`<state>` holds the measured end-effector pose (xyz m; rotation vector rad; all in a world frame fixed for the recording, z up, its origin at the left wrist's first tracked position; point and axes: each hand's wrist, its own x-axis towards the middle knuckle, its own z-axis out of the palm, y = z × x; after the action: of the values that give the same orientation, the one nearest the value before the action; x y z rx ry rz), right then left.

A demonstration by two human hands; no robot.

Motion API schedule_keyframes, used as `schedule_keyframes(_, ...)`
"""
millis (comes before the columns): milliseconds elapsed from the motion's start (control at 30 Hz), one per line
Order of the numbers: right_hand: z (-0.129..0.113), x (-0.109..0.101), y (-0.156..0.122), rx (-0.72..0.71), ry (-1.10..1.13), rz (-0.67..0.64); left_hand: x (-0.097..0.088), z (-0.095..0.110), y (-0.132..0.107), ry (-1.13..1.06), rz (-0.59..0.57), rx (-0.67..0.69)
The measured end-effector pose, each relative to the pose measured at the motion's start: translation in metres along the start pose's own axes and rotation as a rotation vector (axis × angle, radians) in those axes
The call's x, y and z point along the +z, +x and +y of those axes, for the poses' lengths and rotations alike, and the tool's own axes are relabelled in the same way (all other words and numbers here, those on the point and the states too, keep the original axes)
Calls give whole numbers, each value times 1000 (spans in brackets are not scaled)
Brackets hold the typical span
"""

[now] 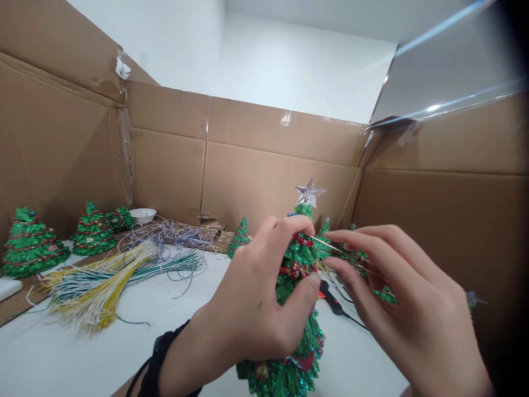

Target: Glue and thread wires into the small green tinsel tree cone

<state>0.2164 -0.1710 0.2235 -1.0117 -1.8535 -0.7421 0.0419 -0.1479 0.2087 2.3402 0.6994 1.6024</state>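
Head view has the left hand (260, 286) with thumb and fingers clamped around the upper part of a green tree (297, 256), right of centre and cut by the bottom edge; the right hand's (413, 298) thumb and forefinger are apart by a thin metal shaft (324, 242), whose grip I cannot tell. Cardboard walls (268, 165) bound left, back and right, with white tabletop (177, 331) stretching at lower left between the wire bundle (107, 284) and left forearm.
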Motion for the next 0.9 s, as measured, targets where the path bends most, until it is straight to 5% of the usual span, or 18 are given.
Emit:
schedule_keyframes(233, 3, -2, -7, 55, 104, 36, -3, 4, -3, 4, -17, 1)
schedule_keyframes(533, -3, -4, -5, 10, -20, 71, -3, 1, -1, 8, -8, -15)
schedule_keyframes(900, 6, 4, 1, -5, 203, 37, -1, 4, -2, 16, -23, -20)
